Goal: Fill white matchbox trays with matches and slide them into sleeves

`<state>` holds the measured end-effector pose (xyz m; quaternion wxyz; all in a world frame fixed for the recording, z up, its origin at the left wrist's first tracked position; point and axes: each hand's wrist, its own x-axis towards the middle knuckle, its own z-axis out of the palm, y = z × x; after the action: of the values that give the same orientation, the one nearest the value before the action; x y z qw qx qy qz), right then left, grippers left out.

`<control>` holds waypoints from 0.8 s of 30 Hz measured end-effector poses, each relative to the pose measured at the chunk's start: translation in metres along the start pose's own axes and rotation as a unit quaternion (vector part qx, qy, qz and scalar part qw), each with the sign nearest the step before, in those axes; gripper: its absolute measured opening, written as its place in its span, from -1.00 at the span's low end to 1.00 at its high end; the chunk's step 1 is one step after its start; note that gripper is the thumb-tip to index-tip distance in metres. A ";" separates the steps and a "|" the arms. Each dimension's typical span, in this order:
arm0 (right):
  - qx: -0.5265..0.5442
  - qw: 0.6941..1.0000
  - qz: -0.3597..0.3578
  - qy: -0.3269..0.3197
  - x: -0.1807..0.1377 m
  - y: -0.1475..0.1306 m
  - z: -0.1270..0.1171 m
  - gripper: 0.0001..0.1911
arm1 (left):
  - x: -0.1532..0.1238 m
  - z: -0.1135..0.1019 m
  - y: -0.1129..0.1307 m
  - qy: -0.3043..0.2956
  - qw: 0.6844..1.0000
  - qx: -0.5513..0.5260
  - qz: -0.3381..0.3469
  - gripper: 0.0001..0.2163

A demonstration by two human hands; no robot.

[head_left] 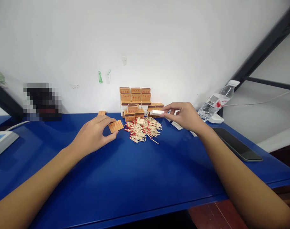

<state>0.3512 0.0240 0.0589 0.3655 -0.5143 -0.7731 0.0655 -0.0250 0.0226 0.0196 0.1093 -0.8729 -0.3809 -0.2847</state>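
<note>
Currently both hands are over the far half of the blue table top [126, 178].

Left hand [93, 135]: fingers and thumb closed on a flat orange cardboard matchbox sleeve [115, 126], pinched by its near end. The sleeve is tilted, printed face up. I cannot tell whether its lower edge touches the table.

Right hand [186, 116]: thumb and fingertips closed on a small white cardboard tray [156, 112]. It is held about level, clear of the table, just in front of the lower boxes of the stack.

Between the hands, on the table: a loose pile of wooden matches with red heads [143, 129], lying criss-cross. The sleeve is just beside the pile's left edge; the tray is above its far right corner.

Behind the pile, against the white wall [159, 41]: a stack of orange matchboxes [135, 97], several rows high. One single orange matchbox [101, 113] lies apart, left of the stack and beyond the left hand.

Under and beside the right hand: a few more white trays [177, 126], flat on the table.

Right side: a clear plastic water bottle [216, 102] leans with its white cap up and to the right, its base by a white object [216, 119]. A black phone [238, 145] lies face up near the table's right edge.

Far left: a white power strip [2, 140].
</note>
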 end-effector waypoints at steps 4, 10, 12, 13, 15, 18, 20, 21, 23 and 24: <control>-0.055 0.996 0.051 0.040 0.004 0.014 -0.013 -0.72 | 0.001 -0.001 0.002 -0.001 1.000 0.007 0.008 -0.71; -0.137 0.969 0.204 0.027 0.005 0.056 -0.034 -0.73 | 0.003 -0.003 0.007 -0.026 1.000 -0.001 0.012 -0.70; -0.157 0.960 0.232 0.022 0.003 0.069 -0.039 -0.74 | 0.003 -0.003 0.008 -0.029 0.999 -0.001 0.016 -0.69; -0.165 0.956 0.243 0.016 0.002 0.075 -0.040 -0.75 | 0.003 -0.004 0.008 -0.029 0.999 -0.001 0.017 -0.70; -0.180 0.948 0.261 0.007 0.001 0.084 -0.043 -0.75 | 0.003 -0.004 0.009 -0.029 0.999 0.000 0.017 -0.70; -0.207 0.941 0.268 0.027 0.003 0.087 -0.040 -0.72 | 0.002 -0.004 0.012 -0.031 0.999 -0.003 0.017 -0.70; -0.187 0.953 0.229 0.061 0.006 0.076 -0.032 -0.70 | 0.002 -0.004 0.014 -0.028 0.999 -0.011 0.027 -0.70; -0.151 0.966 0.200 0.070 0.006 0.066 -0.025 -0.69 | 0.001 -0.004 0.016 -0.025 0.999 -0.018 0.032 -0.69; -0.007 0.987 0.157 0.027 0.006 0.036 -0.005 -0.63 | 0.001 -0.003 0.020 -0.018 0.999 -0.031 0.039 -0.70; 0.080 0.985 0.151 -0.021 0.004 0.018 0.007 -0.60 | 0.001 -0.003 0.023 -0.014 0.998 -0.037 0.041 -0.70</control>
<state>0.3599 0.0372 0.0472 0.3748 -0.5924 -0.6867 0.1923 -0.0093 0.0062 0.0228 0.0836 -0.8950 -0.3358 -0.2816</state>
